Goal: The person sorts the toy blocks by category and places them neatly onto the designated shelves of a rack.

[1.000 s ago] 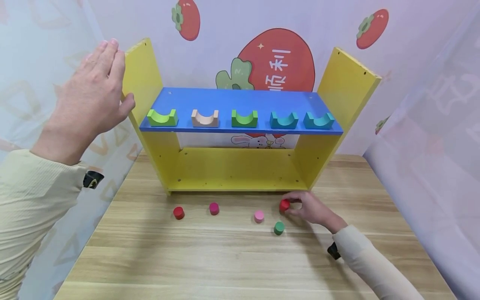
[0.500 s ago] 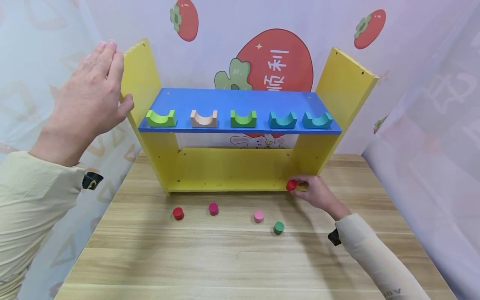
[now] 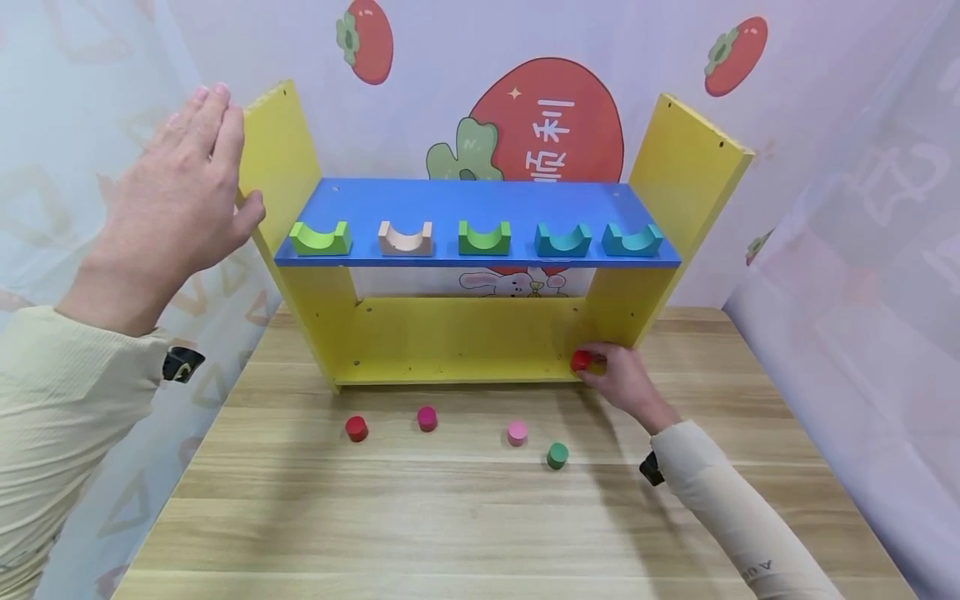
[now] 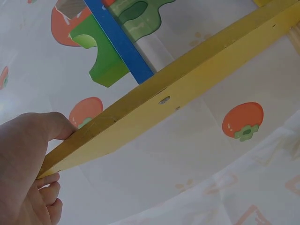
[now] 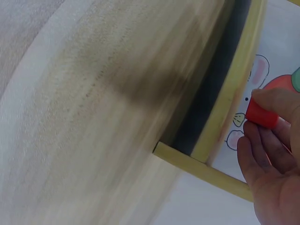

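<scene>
My right hand (image 3: 621, 379) pinches a small red cylindrical block (image 3: 581, 361) between thumb and fingers, at the right end of the yellow lower board (image 3: 465, 337). The right wrist view also shows this red block (image 5: 262, 114) in the fingers; whether it touches the board I cannot tell. At the upper left, my left hand (image 3: 168, 200) grips the yellow side panel (image 3: 281, 142) of the shelf. In the left wrist view the panel's edge (image 4: 140, 101) runs between thumb and fingers. Red (image 3: 356, 429), magenta (image 3: 427, 418), pink (image 3: 517, 432) and green (image 3: 557, 455) cylinders stand on the table before the shelf.
Along the front of the blue upper board (image 3: 472, 196) sit several curved cradle blocks: lime (image 3: 321, 243), beige (image 3: 406, 244), green (image 3: 484, 243) and teal (image 3: 562, 244). Another yellow side panel (image 3: 686, 167) rises at the right. Beneath everything lies the wooden table (image 3: 420, 525), with patterned cloth around it.
The right hand has lifted the red block from the table and carried it back over the yellow lower board. The left hand stays on the side panel.
</scene>
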The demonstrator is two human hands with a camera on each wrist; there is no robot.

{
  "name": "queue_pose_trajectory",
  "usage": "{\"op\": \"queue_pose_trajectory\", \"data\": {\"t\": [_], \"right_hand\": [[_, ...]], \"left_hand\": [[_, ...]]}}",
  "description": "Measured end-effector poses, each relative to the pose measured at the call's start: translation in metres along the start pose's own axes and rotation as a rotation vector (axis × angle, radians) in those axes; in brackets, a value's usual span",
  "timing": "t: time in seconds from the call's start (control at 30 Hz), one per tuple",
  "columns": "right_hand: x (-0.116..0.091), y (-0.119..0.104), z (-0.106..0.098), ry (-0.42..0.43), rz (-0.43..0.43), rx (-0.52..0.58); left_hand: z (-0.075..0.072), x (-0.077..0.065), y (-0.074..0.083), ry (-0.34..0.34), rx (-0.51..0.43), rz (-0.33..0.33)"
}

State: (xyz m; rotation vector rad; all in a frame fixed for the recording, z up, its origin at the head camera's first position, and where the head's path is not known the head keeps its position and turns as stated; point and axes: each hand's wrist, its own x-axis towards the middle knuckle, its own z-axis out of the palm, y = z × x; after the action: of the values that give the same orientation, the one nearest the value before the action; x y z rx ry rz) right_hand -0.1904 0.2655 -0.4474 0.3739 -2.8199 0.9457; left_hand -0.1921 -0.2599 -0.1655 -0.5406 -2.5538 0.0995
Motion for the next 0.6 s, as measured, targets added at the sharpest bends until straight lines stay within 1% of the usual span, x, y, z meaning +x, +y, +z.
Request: {"op": "queue_pose_trajectory", "data": {"t": [0.1, 0.3, 0.6], "right_hand": [[0.001, 0.001, 0.004, 0.010, -0.001, -0.003], [0.000, 0.001, 0.008, 0.007, 0.025, -0.013], [0.001, 0.004, 0.012, -0.001, 0.019, -0.014]], "left_hand": [[0.000, 0.000, 0.000, 0.001, -0.002, -0.003], [0.000, -0.001, 0.000, 0.001, 0.001, -0.005], [0.001, -0.001, 0.000, 0.013, 0.003, 0.003]]}}
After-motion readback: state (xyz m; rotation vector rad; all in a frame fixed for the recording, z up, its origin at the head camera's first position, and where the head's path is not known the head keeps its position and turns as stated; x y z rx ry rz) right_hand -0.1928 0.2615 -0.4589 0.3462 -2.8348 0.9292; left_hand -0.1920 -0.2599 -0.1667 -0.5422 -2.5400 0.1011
